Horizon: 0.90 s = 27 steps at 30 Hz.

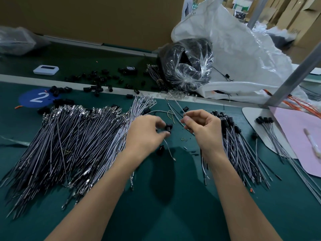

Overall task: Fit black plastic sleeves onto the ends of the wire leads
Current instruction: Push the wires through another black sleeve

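Note:
My left hand [147, 132] pinches a black plastic sleeve [168, 127] just above the green table, and a thin grey lead [169, 150] trails down from it. A few centimetres to the right, my right hand [201, 126] pinches a pale wire lead [178, 106] that points up and away. A big fan of bare black and grey leads [69, 140] lies left of my hands. Leads with black sleeves fitted [232, 136] are piled to the right. Another loose sleeve [160, 149] lies under my left wrist.
Loose black sleeves [97, 80] are scattered along the far strip beside a white device [46, 70]. A clear bag of black parts [187, 63] and a white sack [234, 49] stand behind. A pink sheet [298, 136], a metal post [293, 79] and a small sleeved bundle [265, 122] are at right.

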{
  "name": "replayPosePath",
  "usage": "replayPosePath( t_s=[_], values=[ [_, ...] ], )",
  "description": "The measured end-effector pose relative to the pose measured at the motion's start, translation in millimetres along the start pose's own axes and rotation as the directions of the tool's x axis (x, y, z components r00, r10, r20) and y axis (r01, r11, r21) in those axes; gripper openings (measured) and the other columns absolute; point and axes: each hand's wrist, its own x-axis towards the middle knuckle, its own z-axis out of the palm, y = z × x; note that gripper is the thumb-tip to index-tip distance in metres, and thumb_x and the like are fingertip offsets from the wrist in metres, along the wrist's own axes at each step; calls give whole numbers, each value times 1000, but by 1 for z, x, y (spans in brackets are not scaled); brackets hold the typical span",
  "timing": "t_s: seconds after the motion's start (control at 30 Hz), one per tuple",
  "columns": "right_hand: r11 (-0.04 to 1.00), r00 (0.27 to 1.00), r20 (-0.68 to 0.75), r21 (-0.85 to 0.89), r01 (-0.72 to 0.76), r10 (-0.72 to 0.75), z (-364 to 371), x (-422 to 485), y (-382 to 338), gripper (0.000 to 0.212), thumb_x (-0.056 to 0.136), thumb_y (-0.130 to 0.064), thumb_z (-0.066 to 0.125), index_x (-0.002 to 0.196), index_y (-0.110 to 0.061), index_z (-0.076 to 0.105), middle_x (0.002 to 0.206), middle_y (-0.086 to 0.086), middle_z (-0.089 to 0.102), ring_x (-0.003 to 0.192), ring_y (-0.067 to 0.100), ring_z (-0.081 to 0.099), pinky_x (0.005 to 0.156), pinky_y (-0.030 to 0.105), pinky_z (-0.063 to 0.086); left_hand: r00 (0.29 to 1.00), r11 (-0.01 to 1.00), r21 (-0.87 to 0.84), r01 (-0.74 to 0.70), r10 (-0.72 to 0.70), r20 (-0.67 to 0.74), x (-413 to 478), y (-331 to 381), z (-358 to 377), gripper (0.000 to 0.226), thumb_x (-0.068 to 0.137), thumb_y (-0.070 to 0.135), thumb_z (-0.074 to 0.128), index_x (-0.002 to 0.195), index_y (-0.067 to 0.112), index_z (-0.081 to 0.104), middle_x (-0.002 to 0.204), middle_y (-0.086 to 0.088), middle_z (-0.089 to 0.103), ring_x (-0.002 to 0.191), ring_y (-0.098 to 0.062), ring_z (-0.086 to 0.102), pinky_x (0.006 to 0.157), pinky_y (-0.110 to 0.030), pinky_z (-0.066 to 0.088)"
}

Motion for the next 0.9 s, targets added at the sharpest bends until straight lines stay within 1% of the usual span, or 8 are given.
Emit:
replayPosePath(
  t_s=[0.1,0.2,0.27,0.37,0.43,0.5,0.67,0.9],
  values=[
    [1000,1000,-17,-13,12,-12,0,1,2,15,84,2,70,81,-13,71,75,6,74,69,19,68,70,28,56,995,930,359,-80,51,91,3,9,9,28,83,37,74,107,22,73,102,-5,69,110,-25,52,90,-31,41],
    [999,999,-19,-29,27,-27,0,1,3,16,84,2,70,81,-14,71,75,5,74,69,18,68,68,26,55,993,897,431,-101,65,97,9,11,8,17,84,25,71,100,21,75,97,-5,71,106,-26,55,92,-31,37],
    [999,999,-25,-25,34,-35,-2,1,2,17,84,2,69,81,-14,71,74,4,74,69,17,68,67,24,55,991,955,268,-127,109,81,12,7,7,13,85,23,73,97,22,77,93,2,73,98,-18,60,92,-27,42],
    [999,999,-30,-8,44,-44,-3,2,0,17,85,2,69,81,-14,71,73,3,74,70,17,69,66,22,54,999,947,-321,-26,14,-42,11,5,-2,10,85,15,75,94,16,78,80,10,72,71,3,64,69,-6,45],
    [998,998,-27,-13,55,-56,-2,2,0,15,84,2,69,82,-13,72,73,3,74,72,17,70,66,22,54,989,715,-694,86,-145,-27,12,1,-9,14,88,9,69,99,15,74,83,4,76,76,-4,70,67,-11,51],
    [997,997,-7,-24,71,-71,-2,2,-1,13,84,1,70,82,-12,73,74,3,74,74,18,71,66,21,54,970,452,-882,135,-240,26,11,-2,-14,15,93,4,61,102,12,70,88,-1,76,77,-13,71,66,-19,55],
    [994,994,47,-37,100,-99,-1,-1,-3,17,83,-2,72,80,-19,73,75,2,74,77,24,72,67,24,55,953,216,-971,97,-301,29,9,-3,-16,19,97,1,52,99,8,69,90,-5,74,80,-17,72,70,-22,58],
    [992,990,79,-38,120,-117,-2,-1,-3,17,83,-3,73,80,-20,73,74,1,74,75,19,72,66,22,52,959,163,-981,104,-276,56,10,-2,-11,16,97,-1,51,100,3,67,95,-13,73,85,-21,74,71,-21,57]
  ],
)
